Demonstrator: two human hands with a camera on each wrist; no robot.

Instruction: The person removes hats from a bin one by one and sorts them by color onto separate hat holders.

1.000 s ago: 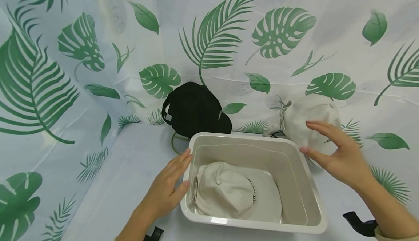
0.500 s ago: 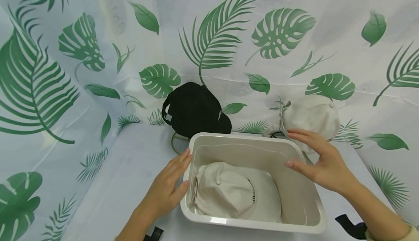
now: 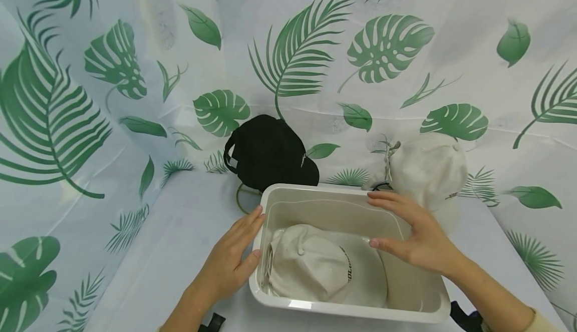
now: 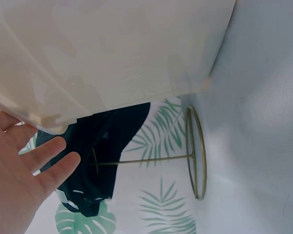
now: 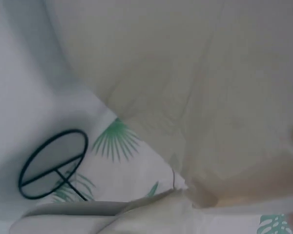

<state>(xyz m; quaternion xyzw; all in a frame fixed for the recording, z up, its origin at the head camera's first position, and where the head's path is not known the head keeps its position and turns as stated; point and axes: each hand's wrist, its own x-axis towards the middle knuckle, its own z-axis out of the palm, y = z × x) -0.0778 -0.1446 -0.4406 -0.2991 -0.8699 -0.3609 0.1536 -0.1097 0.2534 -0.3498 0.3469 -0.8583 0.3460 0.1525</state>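
Note:
A cream plastic bin stands on the table with a white baseball cap lying in its left part, dark lettering on the front. My left hand rests its straight fingers against the bin's left rim; the left wrist view shows the fingertips spread beside the bin wall. Over the bin's right side my right hand hovers with thumb and fingers apart, holding nothing and to the right of the cap. It covers part of the right rim.
Behind the bin a black cap hangs on a brass-coloured wire stand. A second white cap is at the back right, by a black wire stand. A leaf-printed sheet backs the table.
My right hand has moved left, from beside the white cap at the back right to over the bin. The left hand and the bin have stayed in place.

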